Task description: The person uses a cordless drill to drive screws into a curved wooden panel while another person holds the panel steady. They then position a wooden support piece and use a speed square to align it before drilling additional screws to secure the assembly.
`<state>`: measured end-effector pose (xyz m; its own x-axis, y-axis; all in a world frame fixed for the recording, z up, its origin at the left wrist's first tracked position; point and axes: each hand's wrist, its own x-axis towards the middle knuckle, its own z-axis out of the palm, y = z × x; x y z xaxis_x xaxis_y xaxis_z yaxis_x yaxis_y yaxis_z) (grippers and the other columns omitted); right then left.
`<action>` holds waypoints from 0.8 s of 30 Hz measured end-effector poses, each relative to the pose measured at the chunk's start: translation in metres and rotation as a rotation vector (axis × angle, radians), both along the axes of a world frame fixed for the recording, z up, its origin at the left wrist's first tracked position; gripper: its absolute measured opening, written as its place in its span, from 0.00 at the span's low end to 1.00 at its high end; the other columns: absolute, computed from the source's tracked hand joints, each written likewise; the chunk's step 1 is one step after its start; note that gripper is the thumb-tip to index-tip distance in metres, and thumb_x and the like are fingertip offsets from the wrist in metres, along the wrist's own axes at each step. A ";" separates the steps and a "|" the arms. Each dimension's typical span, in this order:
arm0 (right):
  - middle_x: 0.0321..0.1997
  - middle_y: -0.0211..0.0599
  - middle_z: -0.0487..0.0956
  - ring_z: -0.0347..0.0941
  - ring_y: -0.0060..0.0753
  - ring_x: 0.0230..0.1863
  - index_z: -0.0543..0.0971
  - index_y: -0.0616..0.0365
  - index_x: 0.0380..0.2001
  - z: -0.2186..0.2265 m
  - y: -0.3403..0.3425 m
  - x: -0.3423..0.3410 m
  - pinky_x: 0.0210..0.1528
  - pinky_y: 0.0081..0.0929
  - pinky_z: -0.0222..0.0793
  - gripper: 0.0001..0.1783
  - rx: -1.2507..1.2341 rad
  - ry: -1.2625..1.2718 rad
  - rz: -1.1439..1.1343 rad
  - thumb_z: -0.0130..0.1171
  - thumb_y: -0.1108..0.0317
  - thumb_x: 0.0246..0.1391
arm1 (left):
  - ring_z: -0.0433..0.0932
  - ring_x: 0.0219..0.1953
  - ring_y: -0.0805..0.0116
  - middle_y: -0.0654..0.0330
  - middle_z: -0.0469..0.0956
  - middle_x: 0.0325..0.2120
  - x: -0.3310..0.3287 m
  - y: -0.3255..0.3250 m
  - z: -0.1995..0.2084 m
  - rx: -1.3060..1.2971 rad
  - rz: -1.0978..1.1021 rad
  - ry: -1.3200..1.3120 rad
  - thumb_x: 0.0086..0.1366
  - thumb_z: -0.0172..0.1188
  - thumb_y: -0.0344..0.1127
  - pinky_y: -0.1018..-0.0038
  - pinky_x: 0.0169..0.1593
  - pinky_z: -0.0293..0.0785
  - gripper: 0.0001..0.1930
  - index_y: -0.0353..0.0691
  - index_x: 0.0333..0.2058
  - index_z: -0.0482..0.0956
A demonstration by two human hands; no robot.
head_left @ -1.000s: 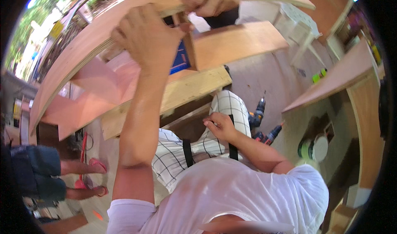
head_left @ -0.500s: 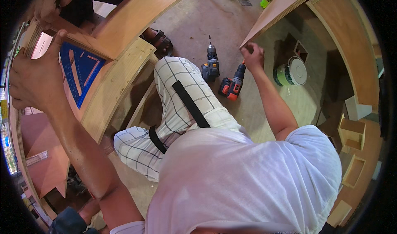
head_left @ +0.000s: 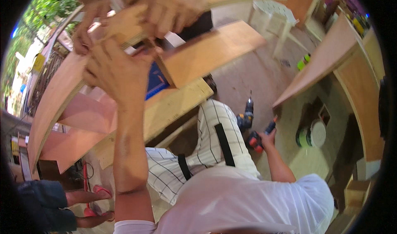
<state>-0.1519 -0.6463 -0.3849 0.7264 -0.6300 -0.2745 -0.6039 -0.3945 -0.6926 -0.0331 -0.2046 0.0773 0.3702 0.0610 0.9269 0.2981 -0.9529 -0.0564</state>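
- L hand (head_left: 118,70): fingers closed over edge of curved ply panel (head_left: 62,97).
- R hand (head_left: 269,139) touches red-blk drill (head_left: 255,142), beside 2nd drill (head_left: 247,117); if fingers grip, can't tell.
- Blue set square (head_left: 157,82): just R of L wrist.

Floor (head_left: 264,68) is opening between plank (head_left: 213,54) and plywood panel (head_left: 318,64), ahead of the red drill (head_left: 255,143) in the right grip (head_left: 268,139); a second drill (head_left: 247,115) is crowding its left, the panel's tip is jutting near its bit, a tub (head_left: 317,134) is blocking farther right, and a co-worker's fingers (head_left: 166,24) are hemming the left grip (head_left: 120,70) on the curved board (head_left: 62,91)
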 end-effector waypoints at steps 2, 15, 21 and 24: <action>0.59 0.58 0.78 0.78 0.59 0.56 0.55 0.53 0.75 0.024 -0.017 0.001 0.59 0.46 0.74 0.57 -0.052 -0.084 0.035 0.73 0.62 0.42 | 0.73 0.49 0.47 0.55 0.76 0.43 0.003 0.000 0.001 -0.024 -0.030 -0.024 0.31 0.82 0.64 0.50 0.53 0.63 0.45 0.41 0.44 0.77; 0.51 0.32 0.75 0.80 0.28 0.43 0.61 0.61 0.75 0.409 -0.048 0.020 0.50 0.26 0.76 0.60 0.303 -0.426 0.580 0.58 0.80 0.28 | 0.70 0.47 0.55 0.59 0.72 0.40 0.003 0.002 -0.002 -0.078 -0.142 -0.015 0.32 0.84 0.56 0.55 0.53 0.59 0.39 0.43 0.41 0.76; 0.54 0.34 0.78 0.80 0.27 0.45 0.66 0.65 0.72 0.501 -0.026 0.046 0.52 0.25 0.75 0.63 0.244 -0.499 0.864 0.65 0.65 0.20 | 0.69 0.48 0.56 0.60 0.72 0.40 0.000 0.002 0.000 -0.095 -0.163 -0.010 0.34 0.84 0.56 0.55 0.53 0.59 0.38 0.43 0.40 0.76; 0.53 0.34 0.80 0.80 0.27 0.45 0.68 0.67 0.70 0.540 -0.012 0.058 0.52 0.25 0.74 0.63 0.170 -0.495 0.999 0.68 0.60 0.19 | 0.69 0.48 0.56 0.60 0.72 0.40 -0.001 0.002 -0.001 -0.122 -0.169 0.016 0.34 0.83 0.58 0.54 0.54 0.60 0.38 0.43 0.40 0.76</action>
